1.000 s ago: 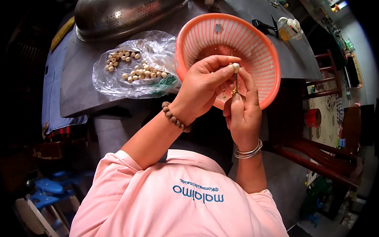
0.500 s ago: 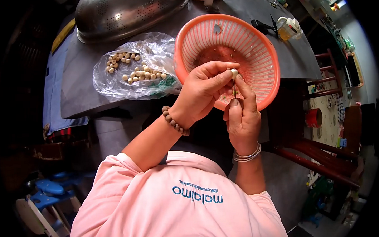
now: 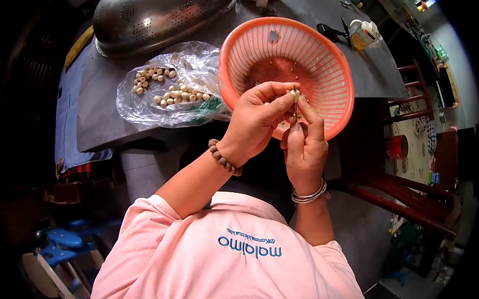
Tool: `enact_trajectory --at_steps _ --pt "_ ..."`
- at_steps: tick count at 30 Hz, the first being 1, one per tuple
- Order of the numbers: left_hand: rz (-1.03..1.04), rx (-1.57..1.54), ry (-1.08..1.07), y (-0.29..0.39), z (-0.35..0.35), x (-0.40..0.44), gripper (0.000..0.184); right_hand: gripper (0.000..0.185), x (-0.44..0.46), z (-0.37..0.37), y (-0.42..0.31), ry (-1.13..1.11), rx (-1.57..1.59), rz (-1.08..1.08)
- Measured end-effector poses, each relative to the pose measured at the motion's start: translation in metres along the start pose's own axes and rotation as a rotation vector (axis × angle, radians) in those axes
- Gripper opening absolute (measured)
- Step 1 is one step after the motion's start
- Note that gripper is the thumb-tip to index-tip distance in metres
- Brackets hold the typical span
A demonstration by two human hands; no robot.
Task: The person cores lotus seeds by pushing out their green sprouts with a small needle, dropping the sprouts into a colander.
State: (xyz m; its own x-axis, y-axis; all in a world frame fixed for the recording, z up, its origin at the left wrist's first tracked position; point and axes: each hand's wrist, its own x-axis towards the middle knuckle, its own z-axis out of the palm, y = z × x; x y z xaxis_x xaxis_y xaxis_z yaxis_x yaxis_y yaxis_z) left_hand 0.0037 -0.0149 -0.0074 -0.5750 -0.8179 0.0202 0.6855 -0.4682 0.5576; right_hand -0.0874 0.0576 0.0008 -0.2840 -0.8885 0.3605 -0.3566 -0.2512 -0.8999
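Over the near side of the orange plastic basket (image 3: 349,82), my left hand (image 3: 256,118) pinches a small pale lotus seed (image 3: 295,95) between thumb and forefinger. My right hand (image 3: 307,152) grips a thin metal pick (image 3: 295,114), held upright with its upper end against the seed. How deep the pick goes into the seed is too small to tell. A few small bits lie on the basket's bottom. Left of the basket, several more lotus seeds (image 3: 175,96) sit in a clear plastic bag (image 3: 190,52).
An upturned steel colander (image 3: 165,20) stands at the table's (image 3: 99,100) far left. A jug with yellowish liquid (image 3: 363,37) and a black-handled object (image 3: 330,32) are at the far right. A dark red wooden chair (image 3: 401,205) stands right of me.
Both hands stay at the seed, with only slight shifts. The right wrist has moved a little left. The seed sits slightly differently at the fingertips.
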Motion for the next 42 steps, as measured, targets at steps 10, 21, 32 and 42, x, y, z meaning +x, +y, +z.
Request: enact_trajectory --at_steps 10,21,32,42 --pt "-0.016 0.011 0.048 0.000 0.001 -0.001 0.022 0.032 0.002 0.000 0.000 -0.014 0.050 0.047" --pt "0.010 0.054 0.095 -0.002 -0.002 0.003 0.021 0.029 0.009 -0.001 0.005 0.017 -0.080 -0.058" --pt "0.037 0.026 0.130 -0.002 0.001 0.002 0.021 0.039 0.006 -0.009 -0.003 -0.129 0.034 0.134" --pt "-0.062 -0.033 0.069 -0.002 -0.002 0.000 0.020 0.031 0.006 -0.001 0.008 -0.021 0.178 0.122"
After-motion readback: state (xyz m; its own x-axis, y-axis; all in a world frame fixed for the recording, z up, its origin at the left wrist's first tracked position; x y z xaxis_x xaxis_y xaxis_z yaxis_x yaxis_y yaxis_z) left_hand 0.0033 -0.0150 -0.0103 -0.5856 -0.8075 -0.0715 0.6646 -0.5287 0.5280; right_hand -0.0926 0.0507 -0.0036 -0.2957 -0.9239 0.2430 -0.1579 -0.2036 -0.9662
